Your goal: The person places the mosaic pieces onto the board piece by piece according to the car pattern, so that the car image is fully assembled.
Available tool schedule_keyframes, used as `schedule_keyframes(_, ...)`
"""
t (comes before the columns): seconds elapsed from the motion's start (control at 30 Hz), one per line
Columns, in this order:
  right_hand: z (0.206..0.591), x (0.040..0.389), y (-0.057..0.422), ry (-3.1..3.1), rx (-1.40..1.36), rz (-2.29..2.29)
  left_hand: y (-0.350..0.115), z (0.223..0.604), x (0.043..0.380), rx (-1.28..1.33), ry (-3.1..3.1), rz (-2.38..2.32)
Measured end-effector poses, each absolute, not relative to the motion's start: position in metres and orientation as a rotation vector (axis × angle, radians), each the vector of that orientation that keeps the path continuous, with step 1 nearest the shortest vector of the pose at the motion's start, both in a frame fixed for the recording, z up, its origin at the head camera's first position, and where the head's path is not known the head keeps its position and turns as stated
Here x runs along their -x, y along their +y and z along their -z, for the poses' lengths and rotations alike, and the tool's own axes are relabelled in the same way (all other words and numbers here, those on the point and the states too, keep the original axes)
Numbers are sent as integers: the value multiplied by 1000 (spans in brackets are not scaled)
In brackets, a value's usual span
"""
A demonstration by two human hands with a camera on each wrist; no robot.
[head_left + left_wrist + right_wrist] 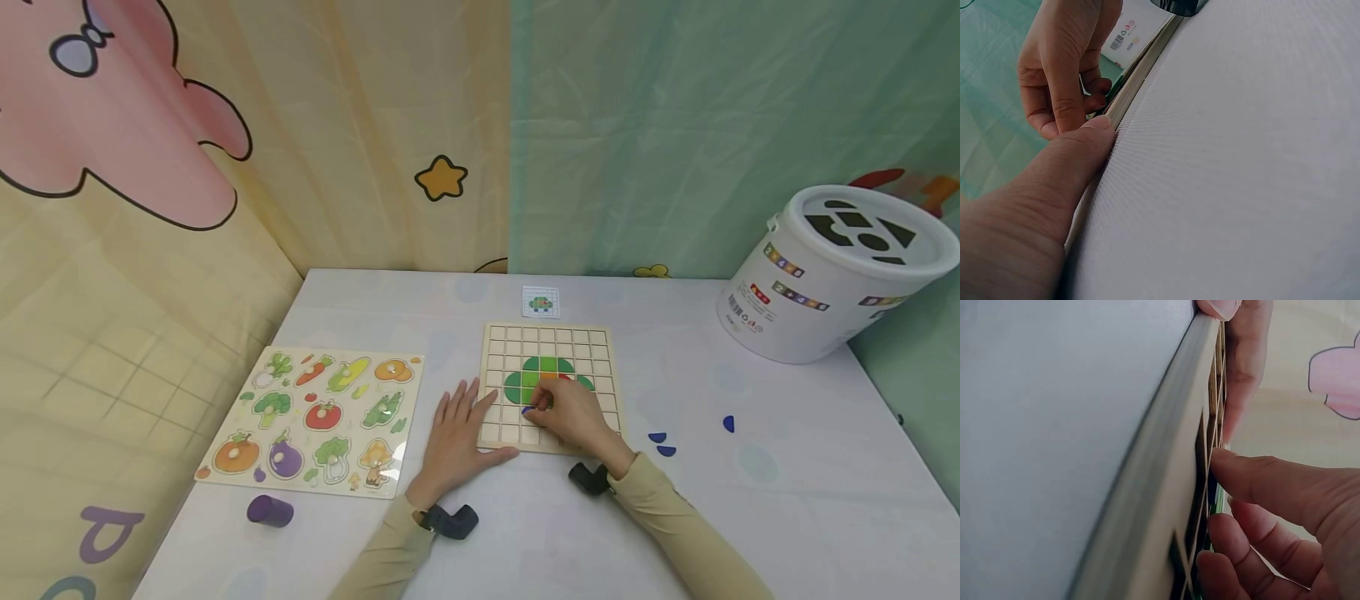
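Note:
A wooden grid board [501,432] lies on the table, with green, orange and red pieces forming a shape at its middle. My right hand [572,412] reaches over the board and pinches a small blue half-circle piece [527,409] just below the green pieces [528,380]. My left hand [455,429] rests with fingers spread at the board's left side. In the left wrist view, its thumb [1079,147] touches the board's edge. Several loose blue half-circle pieces [666,451] lie to the right of the board. A small picture card [541,302] sits behind it.
A vegetable puzzle board [352,457] lies at the left, with a purple cylinder [270,511] in front of it. At the back right stands a white bucket [802,308] whose lid has shaped holes. Curtains [375,125] hang behind the table.

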State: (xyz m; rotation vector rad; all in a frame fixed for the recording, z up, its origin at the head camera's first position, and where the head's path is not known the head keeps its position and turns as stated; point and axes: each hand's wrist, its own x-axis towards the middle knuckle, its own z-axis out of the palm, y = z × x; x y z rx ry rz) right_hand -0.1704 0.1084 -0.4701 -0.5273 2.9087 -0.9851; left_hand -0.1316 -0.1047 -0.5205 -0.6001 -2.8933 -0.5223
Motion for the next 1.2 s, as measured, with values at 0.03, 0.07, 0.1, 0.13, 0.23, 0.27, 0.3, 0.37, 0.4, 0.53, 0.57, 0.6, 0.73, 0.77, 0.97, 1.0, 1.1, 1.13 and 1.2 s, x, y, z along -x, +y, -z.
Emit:
schedule_keyframes(0.03, 470, 171, 108, 2910, 528, 983, -105, 520, 132, 600, -2894, 525)
schedule_keyframes(0.07, 470, 171, 108, 2910, 529, 981, -105, 520, 132, 601, -2894, 527)
schedule_keyframes(0.1, 470, 171, 108, 2910, 528, 978, -104, 520, 132, 602, -2895, 524)
schedule_keyframes(0.13, 470, 170, 109, 2911, 528, 975, -104, 520, 132, 603, -2896, 526)
schedule_keyframes(0.23, 470, 169, 110, 2913, 521, 967, -103, 520, 131, 606, -2890, 534)
schedule_keyframes(0.27, 469, 168, 111, 2910, 518, 967, -103, 520, 131, 607, -2885, 536)
schedule_keyframes(0.3, 468, 167, 112, 2909, 515, 968, -102, 520, 131, 608, -2881, 540)
schedule_keyframes(0.37, 467, 164, 117, 2912, 501, 971, -102, 520, 131, 611, -2873, 553)
schedule_keyframes(0.4, 467, 163, 119, 2913, 491, 975, -102, 521, 131, 612, -2868, 554)
schedule_keyframes(0.53, 466, 158, 135, 2919, 445, 999, -102, 520, 131, 606, -2872, 557)
schedule_keyframes(0.57, 466, 157, 140, 2916, 434, 1008, -102, 520, 131, 604, -2876, 557)
schedule_keyframes(0.6, 465, 156, 146, 2913, 428, 1019, -102, 519, 131, 602, -2881, 552)
schedule_keyframes(0.73, 464, 154, 171, 2915, 393, 1045, -102, 517, 131, 599, -2905, 550)
schedule_keyframes(0.77, 463, 154, 178, 2919, 381, 1049, -102, 517, 131, 599, -2909, 546)
schedule_keyframes(0.97, 464, 152, 217, 2999, 283, 1003, -103, 517, 131, 604, -2908, 540)
schedule_keyframes(1.0, 464, 152, 223, 3014, 269, 984, -103, 517, 131, 605, -2909, 540)
schedule_keyframes(1.1, 465, 150, 239, 3040, 221, 918, -103, 517, 131, 605, -2913, 540)
schedule_keyframes(1.13, 466, 150, 244, 3043, 204, 894, -103, 517, 131, 605, -2911, 543)
schedule_keyframes(1.2, 467, 149, 254, 3042, 166, 853, -103, 517, 131, 604, -2908, 546)
